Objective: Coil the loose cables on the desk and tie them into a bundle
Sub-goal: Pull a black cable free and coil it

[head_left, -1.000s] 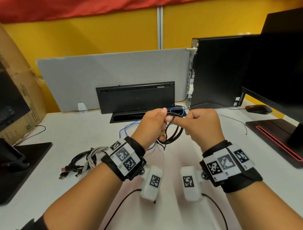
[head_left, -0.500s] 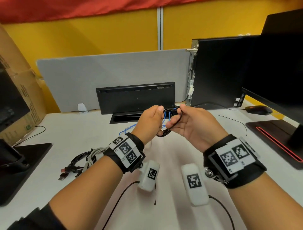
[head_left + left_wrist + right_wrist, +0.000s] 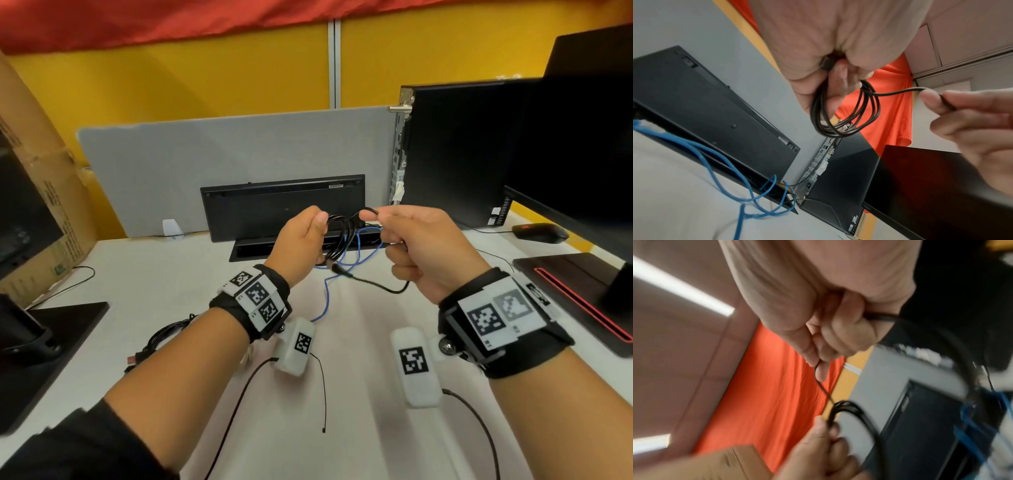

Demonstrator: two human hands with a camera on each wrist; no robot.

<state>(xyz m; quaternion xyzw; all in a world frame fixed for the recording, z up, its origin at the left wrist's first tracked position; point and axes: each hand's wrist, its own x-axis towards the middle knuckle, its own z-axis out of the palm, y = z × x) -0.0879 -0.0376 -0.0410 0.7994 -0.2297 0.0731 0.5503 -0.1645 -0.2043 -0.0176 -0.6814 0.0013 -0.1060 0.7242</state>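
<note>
Above the table [image 3: 171, 274], the left hand [image 3: 301, 246] grips a black coil [image 3: 844, 113] while right hand [image 3: 421, 246] fingers pinch its free tail, probably mid-coiling; next likely wraps that tail around.

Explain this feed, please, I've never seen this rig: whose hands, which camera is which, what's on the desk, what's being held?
No machine here: a person's bare hands, wearing strapped wrist cameras with printed markers. The wide picture comes from a head camera; the two close ones look along each wrist. The left hand grips a coil of thin black cable. The right hand pinches that cable's loose stretch, pulled sideways from the coil. On the white desk lie a loose blue cable, a bunch of dark and grey cables, an upended black keyboard and a black mouse.
</note>
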